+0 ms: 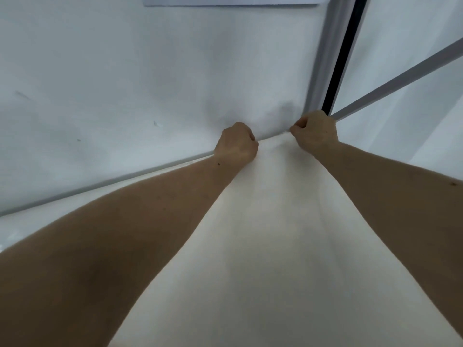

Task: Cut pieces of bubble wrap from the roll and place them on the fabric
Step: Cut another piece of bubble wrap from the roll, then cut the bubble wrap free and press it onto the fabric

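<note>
A plain white wall (125,71) fills the far side in soft, even light, meeting a pale metal frame post (323,58) with a dark vertical gap (343,58) and a slanting grey rail (400,78) at right.

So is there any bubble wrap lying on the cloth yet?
No: the cream fabric lies bare, and both hands, left and right, grip only its far edge.

Partitioned work booth or workshop bay: plain white wall panels (150,71) fill the upper frame, joined by grey aluminium frame rails (323,58) upper right.
</note>
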The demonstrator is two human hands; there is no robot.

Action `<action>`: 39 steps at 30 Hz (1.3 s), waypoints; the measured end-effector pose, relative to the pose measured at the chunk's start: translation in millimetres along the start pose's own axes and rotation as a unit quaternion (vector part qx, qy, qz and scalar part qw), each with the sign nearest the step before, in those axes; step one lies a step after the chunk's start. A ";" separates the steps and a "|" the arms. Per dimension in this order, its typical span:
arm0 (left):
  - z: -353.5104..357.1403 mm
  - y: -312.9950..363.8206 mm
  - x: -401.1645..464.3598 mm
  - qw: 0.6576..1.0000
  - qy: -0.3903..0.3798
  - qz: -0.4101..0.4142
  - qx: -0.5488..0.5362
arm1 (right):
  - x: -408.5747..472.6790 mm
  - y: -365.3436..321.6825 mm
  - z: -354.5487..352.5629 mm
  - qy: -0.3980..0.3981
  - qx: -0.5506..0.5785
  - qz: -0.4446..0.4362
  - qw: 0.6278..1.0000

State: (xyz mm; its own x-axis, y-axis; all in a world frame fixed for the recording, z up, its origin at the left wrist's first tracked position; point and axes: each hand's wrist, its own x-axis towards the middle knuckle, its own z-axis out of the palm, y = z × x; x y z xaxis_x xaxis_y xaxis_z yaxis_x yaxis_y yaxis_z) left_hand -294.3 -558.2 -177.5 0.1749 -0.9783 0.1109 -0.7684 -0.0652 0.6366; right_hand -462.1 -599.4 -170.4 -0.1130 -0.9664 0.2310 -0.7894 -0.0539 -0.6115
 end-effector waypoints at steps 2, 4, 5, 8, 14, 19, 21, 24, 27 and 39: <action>-4.6 1.1 -3.1 1.000 -0.010 0.009 0.025 | -3.8 -2.7 -4.2 -0.005 -0.018 0.000 1.000; -9.2 3.0 -7.0 0.998 -0.018 0.020 0.061 | -7.3 -6.6 -7.7 -0.013 -0.045 -0.007 0.999; -11.8 3.6 -9.6 0.996 -0.022 0.023 0.084 | -9.5 -9.3 -9.8 -0.017 -0.058 -0.011 0.998; -22.9 4.8 -21.4 0.987 -0.026 0.029 0.156 | -18.9 -20.9 -17.1 -0.025 -0.101 -0.025 0.994; -56.7 -0.4 -61.5 0.971 -0.026 0.049 0.234 | -55.2 -47.9 -36.7 -0.040 -0.175 -0.081 0.980; -92.6 -13.0 -119.8 0.975 -0.028 0.044 0.217 | -105.2 -82.4 -50.6 -0.069 -0.200 -0.147 0.966; -110.0 -22.4 -148.8 0.975 -0.027 0.035 0.218 | -128.6 -98.8 -52.7 -0.077 -0.191 -0.163 0.965; -136.6 -39.3 -192.0 0.979 -0.022 0.017 0.200 | -162.2 -124.0 -53.6 -0.088 -0.173 -0.182 0.964; -166.4 -59.7 -237.8 0.985 -0.016 -0.018 0.174 | -199.9 -151.8 -47.4 -0.113 -0.154 -0.196 0.962; -228.7 -160.1 -332.0 0.978 0.008 -0.205 0.041 | -303.0 -243.7 46.0 -0.322 -0.057 -0.213 0.921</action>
State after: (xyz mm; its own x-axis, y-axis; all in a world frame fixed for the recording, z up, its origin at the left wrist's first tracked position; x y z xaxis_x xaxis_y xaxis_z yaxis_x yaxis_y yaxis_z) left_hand -88.5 -178.1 -141.7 0.4885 -0.8631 -0.1278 -0.6785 -0.4678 0.5664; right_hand -207.8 -305.0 -126.1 0.5739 -0.8143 -0.0875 -0.7416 -0.4714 -0.4772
